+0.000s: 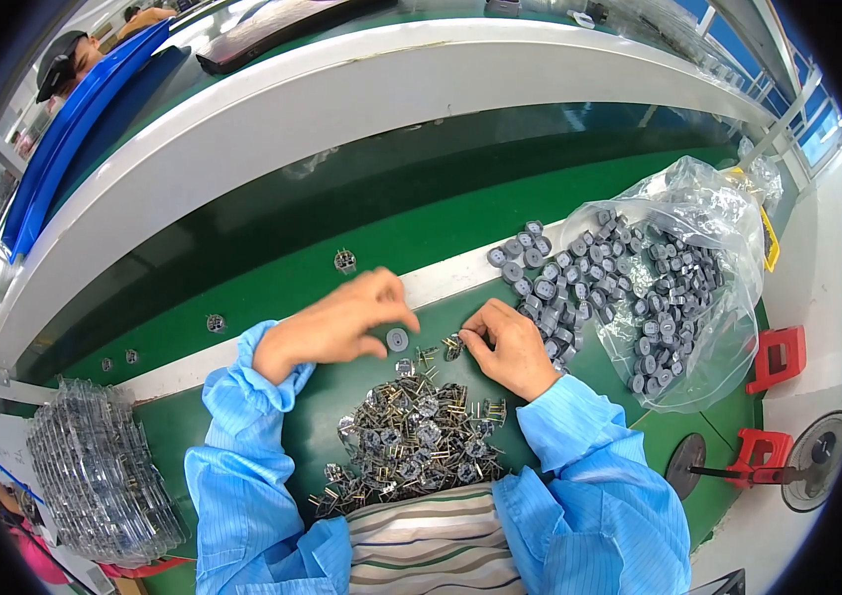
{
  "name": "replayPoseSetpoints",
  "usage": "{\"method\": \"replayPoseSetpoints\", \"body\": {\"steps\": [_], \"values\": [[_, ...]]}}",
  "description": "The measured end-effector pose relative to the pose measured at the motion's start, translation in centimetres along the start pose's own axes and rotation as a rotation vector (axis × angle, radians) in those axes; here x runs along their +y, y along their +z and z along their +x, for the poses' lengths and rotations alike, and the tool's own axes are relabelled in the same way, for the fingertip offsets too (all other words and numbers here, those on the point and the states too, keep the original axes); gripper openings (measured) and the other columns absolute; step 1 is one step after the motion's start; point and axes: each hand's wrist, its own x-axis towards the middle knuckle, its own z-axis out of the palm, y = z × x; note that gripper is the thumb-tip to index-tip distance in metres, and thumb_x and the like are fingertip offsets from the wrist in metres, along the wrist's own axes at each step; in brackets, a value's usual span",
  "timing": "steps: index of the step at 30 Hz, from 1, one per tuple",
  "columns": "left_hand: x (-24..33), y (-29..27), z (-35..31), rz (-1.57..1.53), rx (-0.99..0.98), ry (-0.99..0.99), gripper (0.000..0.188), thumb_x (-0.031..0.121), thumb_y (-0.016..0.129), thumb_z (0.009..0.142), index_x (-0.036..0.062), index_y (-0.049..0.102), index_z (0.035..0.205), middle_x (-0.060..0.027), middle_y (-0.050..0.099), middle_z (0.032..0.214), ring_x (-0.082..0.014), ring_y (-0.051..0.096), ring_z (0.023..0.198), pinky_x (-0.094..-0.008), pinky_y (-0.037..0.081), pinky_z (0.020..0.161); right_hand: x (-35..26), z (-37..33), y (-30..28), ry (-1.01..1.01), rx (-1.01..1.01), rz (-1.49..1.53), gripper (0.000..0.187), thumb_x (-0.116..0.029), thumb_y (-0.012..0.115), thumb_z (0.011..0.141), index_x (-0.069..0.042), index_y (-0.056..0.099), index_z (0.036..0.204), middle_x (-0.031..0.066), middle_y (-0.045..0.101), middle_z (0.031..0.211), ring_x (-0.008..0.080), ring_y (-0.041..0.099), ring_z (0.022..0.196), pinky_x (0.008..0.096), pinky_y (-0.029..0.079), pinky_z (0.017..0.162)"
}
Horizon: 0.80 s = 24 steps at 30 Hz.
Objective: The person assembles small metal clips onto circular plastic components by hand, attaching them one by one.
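My left hand is open above the green worktop, its thumb and forefinger spread apart with nothing between them. Just off those fingertips lies a grey oval cap. My right hand pinches a small metal-pinned part between thumb and fingers. Two more such parts, a dark one among them, lie just below the cap. Closer to my body is a heap of metal-pinned parts with brass-coloured prongs.
Grey caps spill from a clear plastic bag at the right. Stacked clear trays stand at the left. On the conveyor strip sit several pinned parts. Red stools and a fan are at the right edge.
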Motion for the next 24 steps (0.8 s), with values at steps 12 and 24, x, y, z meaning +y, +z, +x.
{"method": "replayPoseSetpoints", "body": {"steps": [12, 24], "values": [[-0.9, 3.9, 1.5, -0.122, 0.223, -0.141, 0.026, 0.016, 0.081, 0.094, 0.0017, 0.076, 0.115, -0.014, 0.068, 0.104, -0.0317, 0.07, 0.096, -0.0414, 0.057, 0.082, 0.3, 0.1, -0.5, -0.267, -0.429, 0.32, 0.03, -0.013, 0.092, 0.079, -0.007, 0.073, 0.101, 0.0061, 0.066, 0.103, 0.0269, 0.064, 0.1, 0.04, 0.053, 0.087], [-0.4, 7.6, 2.3, 0.027, 0.434, -0.22, 0.023, 0.012, 0.075, 0.098, 0.0084, 0.078, 0.12, -0.0098, 0.068, 0.106, -0.0282, 0.069, 0.091, -0.0381, 0.055, 0.078, 0.3, -0.2, -0.5, 0.059, -0.372, 0.585, 0.026, -0.014, 0.091, 0.084, -0.004, 0.069, 0.093, 0.0024, 0.07, 0.089, 0.0128, 0.064, 0.077, 0.0305, 0.052, 0.068]]}}
